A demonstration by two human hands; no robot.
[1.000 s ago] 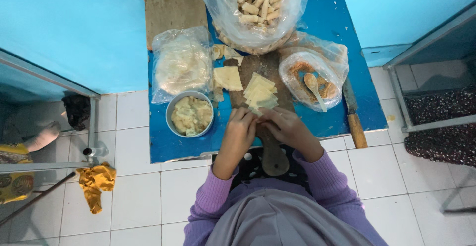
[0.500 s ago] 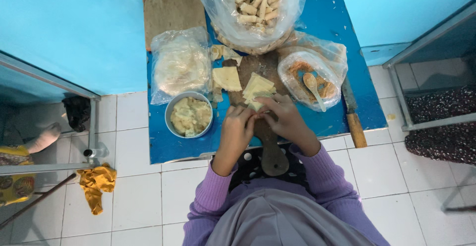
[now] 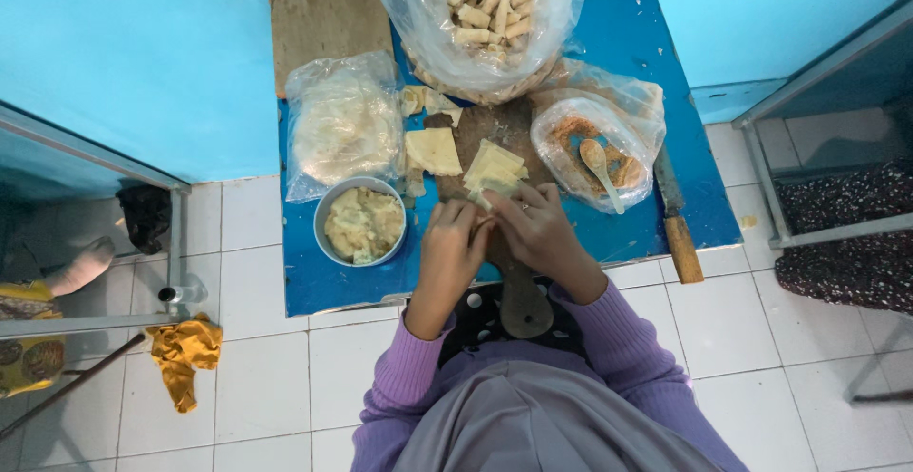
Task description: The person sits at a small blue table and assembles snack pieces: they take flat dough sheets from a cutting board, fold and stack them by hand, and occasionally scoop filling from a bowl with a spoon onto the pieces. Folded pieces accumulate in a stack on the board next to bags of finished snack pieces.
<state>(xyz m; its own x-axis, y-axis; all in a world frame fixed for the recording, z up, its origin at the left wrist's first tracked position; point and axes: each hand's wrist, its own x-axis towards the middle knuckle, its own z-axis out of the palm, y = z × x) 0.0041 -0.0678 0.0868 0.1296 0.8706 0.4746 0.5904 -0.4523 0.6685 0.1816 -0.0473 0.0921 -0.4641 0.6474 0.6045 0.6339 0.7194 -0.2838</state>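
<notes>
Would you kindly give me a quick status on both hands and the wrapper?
Left hand and right hand together on a pale wrapper over the wooden board. Filling bowl just left. Nothing blocking.

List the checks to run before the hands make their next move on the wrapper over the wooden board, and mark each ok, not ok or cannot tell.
1. Both hands on the work: left hand and right hand meet over the wrapper. Ok.
2. Wrapper supported: it lies over the wooden board. Ok.
3. Filling in reach: the metal bowl of filling sits just beside the left hand. Ok.
4. Spare wrappers ready: a stack of wrappers lies just beyond the fingers. Ok.
5. Filling already inside the wrapper: hidden by the fingers. Cannot tell.
6. Knife clear of the hands: lies off to the right, apart. Ok.
</notes>
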